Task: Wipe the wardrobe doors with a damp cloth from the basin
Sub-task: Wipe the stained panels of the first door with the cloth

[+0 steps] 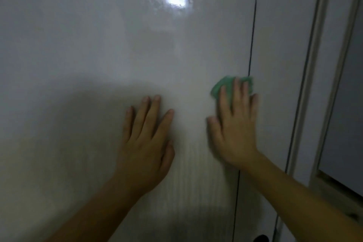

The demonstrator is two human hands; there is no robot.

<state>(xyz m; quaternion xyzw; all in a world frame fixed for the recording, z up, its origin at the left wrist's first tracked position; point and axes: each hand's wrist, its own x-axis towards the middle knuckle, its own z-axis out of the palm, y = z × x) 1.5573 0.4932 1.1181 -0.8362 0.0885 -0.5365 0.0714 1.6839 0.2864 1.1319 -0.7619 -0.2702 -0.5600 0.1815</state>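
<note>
Head view: cloth pressed at the door seam

White wardrobe door (98, 45) fills my frame, upright and glossy. Left hand (145, 143) lies flat on it, fingers spread, holding nothing; I judge it steadies the panel. Right hand (233, 133), fingers straight, presses the green cloth (220, 86) to the door for wiping. The cloth's long axis runs sideways, its right end reaching the seam (252, 35) between 2 doors.

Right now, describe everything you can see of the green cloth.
The green cloth is a small, soft-looking wad, blurred. The right hand presses it flat against the glossy white wardrobe door, straight fingers covering most of it. Its right edge reaches the dark seam between doors. Whether it is damp cannot be told.
</note>
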